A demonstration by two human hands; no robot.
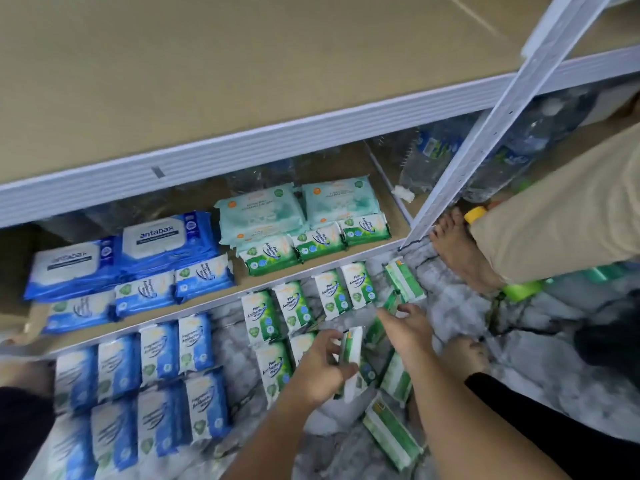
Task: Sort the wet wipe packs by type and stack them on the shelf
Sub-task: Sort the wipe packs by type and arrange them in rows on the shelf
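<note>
Fingers (334, 341) of the left hand (318, 367) curl round a green pack (352, 355), thumb on its near face, and the pack stands on edge in that grip, over the floor pile. Across to the right hand (410, 327): its fingers (384, 315) stretch out fairly straight and a little spread, low over the loose green packs (394, 375) heaped beside it. Touching or just clear, cannot tell.

Moving outward, the Pine floor packs (294, 306) lie face up in a row just in front of the shelf edge, and to their left the blue floor packs (162, 351) sit in rows of their own.

Up on the shelf (396, 226) now: three green shelf packs (311, 245) line the front at the right, with pale teal packs (298, 206) stacked behind them. Small blue shelf packs (173, 285) line the front at the left, big blue antabax packs (152, 244) behind.

Far right, another person's bare foot (460, 254) stands on the marbled floor (554, 341) by the white upright (512, 109), water bottles (433, 157) beyond it.
</note>
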